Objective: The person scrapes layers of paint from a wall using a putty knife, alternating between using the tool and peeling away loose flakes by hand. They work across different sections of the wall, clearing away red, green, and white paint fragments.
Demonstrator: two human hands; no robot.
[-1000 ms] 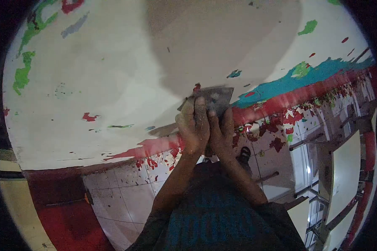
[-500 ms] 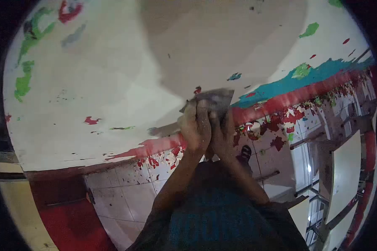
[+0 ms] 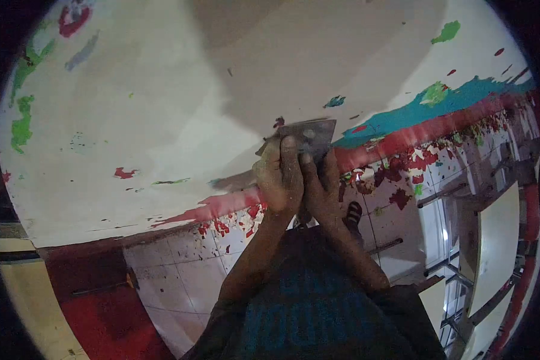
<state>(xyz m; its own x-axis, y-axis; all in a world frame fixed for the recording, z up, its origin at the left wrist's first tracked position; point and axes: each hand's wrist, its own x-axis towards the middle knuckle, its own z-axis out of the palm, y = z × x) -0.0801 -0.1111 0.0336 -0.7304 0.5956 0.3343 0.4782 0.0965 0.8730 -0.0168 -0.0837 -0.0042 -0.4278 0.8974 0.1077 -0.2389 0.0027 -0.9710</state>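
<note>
Both hands press a flat grey metal scraper (image 3: 315,135) against the pale wall (image 3: 162,108). My left hand (image 3: 278,177) is closed round the scraper's left side, with a thumb along its face. On the right side, my right hand (image 3: 319,186) also grips it, close beside the left. The fingers behind the scraper are hidden. A small dark red paint patch (image 3: 279,122) shows just above the blade's upper left corner. To the right runs a teal paint strip (image 3: 402,120) above a red band (image 3: 426,130).
Peeled paint flakes (image 3: 396,174) litter the tiled floor (image 3: 168,273) along the wall's foot. A sandalled foot (image 3: 353,213) is near them. Pale-topped desks (image 3: 495,246) with metal legs stand at the right. A red surface (image 3: 114,318) lies at lower left.
The scraper, held in both hands, has shifted slightly up against the wall and looks sharper now. The view has turned a little. The grip looks the same.
</note>
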